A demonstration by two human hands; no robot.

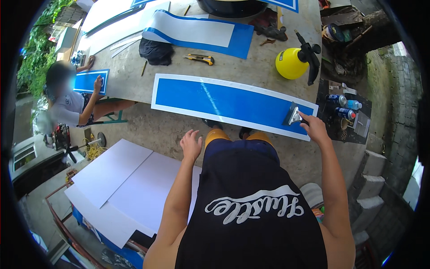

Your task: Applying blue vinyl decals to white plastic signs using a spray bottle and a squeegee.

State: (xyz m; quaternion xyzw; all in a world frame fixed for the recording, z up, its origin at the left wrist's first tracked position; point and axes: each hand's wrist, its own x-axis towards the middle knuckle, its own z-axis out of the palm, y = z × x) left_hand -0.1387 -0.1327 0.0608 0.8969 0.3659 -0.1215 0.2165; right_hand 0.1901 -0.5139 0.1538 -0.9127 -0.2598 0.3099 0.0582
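A long blue panel with a white border (242,103) lies along the near edge of the table. At its right end my right hand (316,128) grips a squeegee (294,116), its dark blade resting on the blue face. My left hand (191,144) hangs below the panel's near edge, fingers apart and slightly bent, holding nothing. A pale streak of reflected light crosses the panel's middle. Beyond the right end stands a yellow pump sprayer (292,63) with a black head.
On the table (121,71) lie a yellow utility knife (199,58), a crumpled black bag (156,51) and a curling blue-and-white sheet (244,42). Spray cans (345,113) stand at right. A person (67,103) handles a smaller blue panel (92,82) at left. White sheets (134,179) lie at lower left.
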